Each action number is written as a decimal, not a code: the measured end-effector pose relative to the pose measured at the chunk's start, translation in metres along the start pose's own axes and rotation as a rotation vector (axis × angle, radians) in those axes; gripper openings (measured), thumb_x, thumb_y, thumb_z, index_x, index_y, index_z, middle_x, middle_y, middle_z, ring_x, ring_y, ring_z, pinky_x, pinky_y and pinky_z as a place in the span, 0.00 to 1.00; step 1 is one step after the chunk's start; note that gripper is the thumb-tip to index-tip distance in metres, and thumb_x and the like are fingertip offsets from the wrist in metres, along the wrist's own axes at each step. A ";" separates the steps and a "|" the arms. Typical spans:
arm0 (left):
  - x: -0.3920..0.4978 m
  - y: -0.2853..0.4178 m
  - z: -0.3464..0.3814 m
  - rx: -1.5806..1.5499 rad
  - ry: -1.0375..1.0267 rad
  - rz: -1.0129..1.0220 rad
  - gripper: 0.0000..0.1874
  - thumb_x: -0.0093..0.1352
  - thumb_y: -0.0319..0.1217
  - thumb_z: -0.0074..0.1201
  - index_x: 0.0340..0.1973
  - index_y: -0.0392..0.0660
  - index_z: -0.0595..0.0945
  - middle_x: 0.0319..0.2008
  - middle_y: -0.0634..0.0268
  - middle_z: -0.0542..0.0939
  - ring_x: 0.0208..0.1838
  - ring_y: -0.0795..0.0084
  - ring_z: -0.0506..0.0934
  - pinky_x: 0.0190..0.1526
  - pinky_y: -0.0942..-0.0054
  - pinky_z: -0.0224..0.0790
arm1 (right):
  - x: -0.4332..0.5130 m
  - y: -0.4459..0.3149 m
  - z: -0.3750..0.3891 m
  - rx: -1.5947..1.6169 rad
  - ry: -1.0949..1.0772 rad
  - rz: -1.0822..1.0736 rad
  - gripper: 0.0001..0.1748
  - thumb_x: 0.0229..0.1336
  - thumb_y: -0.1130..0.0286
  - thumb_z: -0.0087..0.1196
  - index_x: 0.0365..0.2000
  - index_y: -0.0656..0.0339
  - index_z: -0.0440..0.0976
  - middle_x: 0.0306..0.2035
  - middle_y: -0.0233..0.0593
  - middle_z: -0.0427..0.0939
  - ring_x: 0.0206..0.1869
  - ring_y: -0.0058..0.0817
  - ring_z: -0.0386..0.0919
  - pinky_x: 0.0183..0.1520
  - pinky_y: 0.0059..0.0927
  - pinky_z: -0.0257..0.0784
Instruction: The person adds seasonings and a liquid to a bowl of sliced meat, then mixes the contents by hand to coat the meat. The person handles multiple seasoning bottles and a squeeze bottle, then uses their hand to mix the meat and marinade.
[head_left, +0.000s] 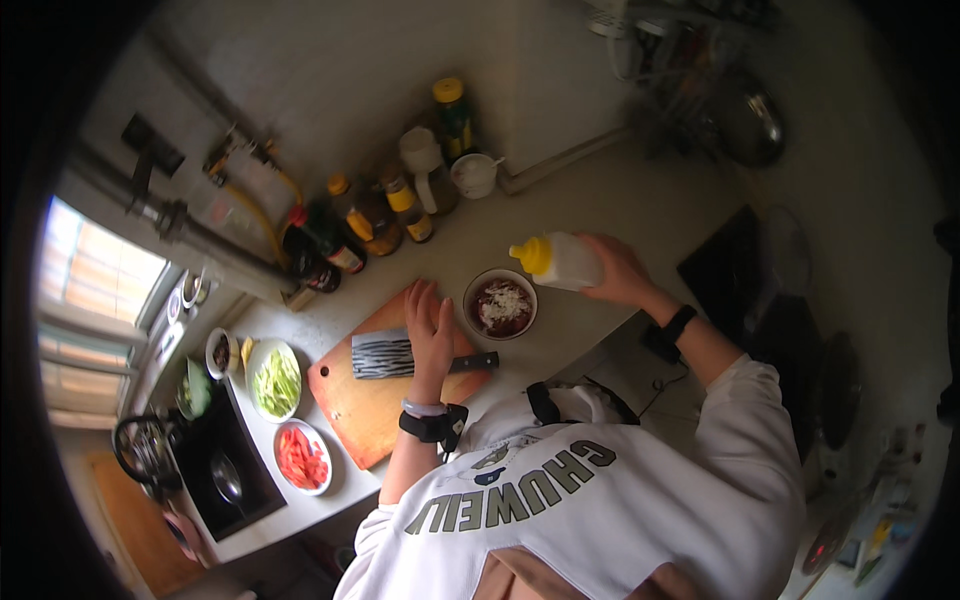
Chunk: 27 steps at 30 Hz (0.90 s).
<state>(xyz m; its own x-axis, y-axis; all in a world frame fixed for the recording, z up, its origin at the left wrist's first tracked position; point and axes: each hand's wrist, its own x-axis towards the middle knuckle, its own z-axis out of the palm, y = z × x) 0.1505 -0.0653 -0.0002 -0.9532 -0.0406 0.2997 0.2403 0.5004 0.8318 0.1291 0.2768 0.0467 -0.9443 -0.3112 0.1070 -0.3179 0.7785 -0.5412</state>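
My right hand (621, 271) grips a translucent squeeze bottle (574, 262) with a yellow nozzle cap. The bottle lies nearly level, its nozzle pointing left near the far right rim of a small bowl (468, 319). White powder (507, 300) lies in a heap over dark red, meat-like food in that bowl. My left hand (430, 326) hovers over or rests by a cleaver (381, 354) with a dark patterned blade and black handle; contact cannot be told. Its fingers are extended and hold nothing. Under the cleaver is a wooden cutting board (349, 416).
A plate of green shreds (276, 384) and a bowl of red strips (302, 459) stand left of the board, beside a dark sink (221, 465). Sauce bottles (364, 221) and a white cup (475, 177) line the wall. A dark cooktop (724, 255) is at right.
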 end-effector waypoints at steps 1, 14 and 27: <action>0.000 -0.001 0.000 0.003 -0.019 -0.001 0.19 0.70 0.35 0.48 0.53 0.39 0.73 0.61 0.49 0.66 0.67 0.50 0.59 0.66 0.59 0.49 | -0.002 0.007 0.007 0.098 0.031 0.012 0.51 0.35 0.64 0.69 0.62 0.55 0.56 0.55 0.48 0.67 0.61 0.45 0.63 0.60 0.46 0.60; 0.011 0.016 0.007 0.080 -0.140 -0.062 0.19 0.72 0.35 0.44 0.56 0.40 0.71 0.64 0.51 0.63 0.69 0.49 0.56 0.68 0.58 0.46 | 0.024 0.031 0.118 0.740 0.530 0.199 0.56 0.38 0.58 0.71 0.64 0.59 0.49 0.60 0.49 0.62 0.64 0.44 0.61 0.63 0.42 0.60; 0.016 0.015 0.013 0.148 -0.101 -0.086 0.20 0.72 0.37 0.45 0.55 0.40 0.71 0.63 0.49 0.63 0.68 0.48 0.56 0.67 0.57 0.46 | -0.043 0.119 0.076 0.035 0.173 0.268 0.16 0.60 0.74 0.48 0.48 0.58 0.74 0.49 0.45 0.71 0.53 0.44 0.68 0.56 0.38 0.66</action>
<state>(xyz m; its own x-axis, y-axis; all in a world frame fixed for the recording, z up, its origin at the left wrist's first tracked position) 0.1365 -0.0469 0.0105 -0.9843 -0.0056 0.1764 0.1349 0.6209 0.7722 0.1386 0.3408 -0.0858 -0.9954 0.0014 0.0953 -0.0560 0.8000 -0.5974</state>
